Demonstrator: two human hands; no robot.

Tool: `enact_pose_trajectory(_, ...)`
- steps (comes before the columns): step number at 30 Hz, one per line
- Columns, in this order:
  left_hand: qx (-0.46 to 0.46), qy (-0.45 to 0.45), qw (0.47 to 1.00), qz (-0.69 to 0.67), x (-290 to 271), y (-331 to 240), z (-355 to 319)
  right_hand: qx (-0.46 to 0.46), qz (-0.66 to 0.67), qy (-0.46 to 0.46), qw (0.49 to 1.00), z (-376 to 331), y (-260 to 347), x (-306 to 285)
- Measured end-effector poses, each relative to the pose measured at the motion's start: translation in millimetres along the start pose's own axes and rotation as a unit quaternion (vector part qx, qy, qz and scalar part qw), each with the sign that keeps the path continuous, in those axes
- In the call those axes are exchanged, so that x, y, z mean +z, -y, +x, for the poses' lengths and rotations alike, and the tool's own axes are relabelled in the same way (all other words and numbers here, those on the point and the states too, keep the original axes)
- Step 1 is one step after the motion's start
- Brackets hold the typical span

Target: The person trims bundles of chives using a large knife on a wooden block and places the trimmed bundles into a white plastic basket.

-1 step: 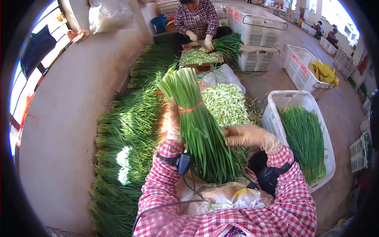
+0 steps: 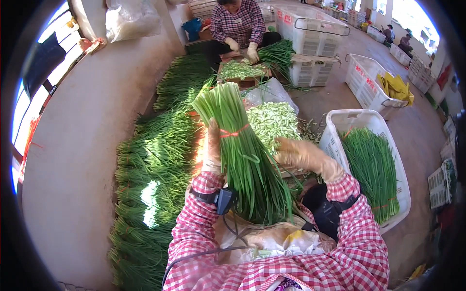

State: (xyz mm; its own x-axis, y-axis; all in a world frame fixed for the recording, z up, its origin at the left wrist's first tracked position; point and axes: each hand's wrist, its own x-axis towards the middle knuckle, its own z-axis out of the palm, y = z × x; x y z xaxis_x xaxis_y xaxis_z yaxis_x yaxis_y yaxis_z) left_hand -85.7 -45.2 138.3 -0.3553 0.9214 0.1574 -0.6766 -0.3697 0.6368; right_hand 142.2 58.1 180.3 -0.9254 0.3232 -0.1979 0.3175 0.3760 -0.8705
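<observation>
Head view: the gloved left hand [image 2: 212, 148] is wrapped around the side of a long green bundle of chive stalks tied with an orange band [image 2: 242, 155], held upright over the lap. The gloved right hand [image 2: 303, 156] rests half-curled against its other side; whether it grips, I cannot tell. Stalks look light, limp and bruisable, so hold near the band. A white slatted plastic crate [image 2: 335, 140] of stalks stands to the right; farther crates bear small red labels.

Gloved hands [image 2: 213, 148] around chive bundle [image 2: 245, 160]
</observation>
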Motion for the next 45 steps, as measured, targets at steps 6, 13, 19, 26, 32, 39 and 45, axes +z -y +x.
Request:
enact_pose_trajectory(6,0.092,-0.023,0.971,0.221,27.2,14.5,-8.2,-0.227,0.089,-0.2,0.949,49.5,32.7,9.2)
enact_pose_trajectory(13,0.055,0.014,0.954,0.293,32.3,25.9,-17.8,-0.194,0.335,-0.203,0.899,36.2,39.8,24.6)
enact_pose_trajectory(19,-0.024,0.053,0.975,0.216,21.9,32.8,-14.3,-0.144,0.317,-0.264,0.9,43.2,11.4,7.4)
enact_pose_trajectory(26,-0.131,0.18,0.874,0.431,9.2,51.0,-45.3,-0.185,0.533,-0.224,0.795,19.2,-35.1,7.3)
enact_pose_trajectory(32,-0.125,0.101,0.883,0.441,42.0,46.7,-20.9,-0.127,0.454,-0.229,0.852,13.1,-11.2,18.1)
enact_pose_trajectory(39,0.038,0.074,0.609,0.788,73.4,62.2,-18.3,-0.16,0.478,-0.204,0.839,32.9,-61.0,43.1)
enact_pose_trajectory(45,0.119,0.164,0.609,0.767,88.8,43.5,-45.9,-0.155,0.579,-0.147,0.787,15.4,-63.8,41.1)
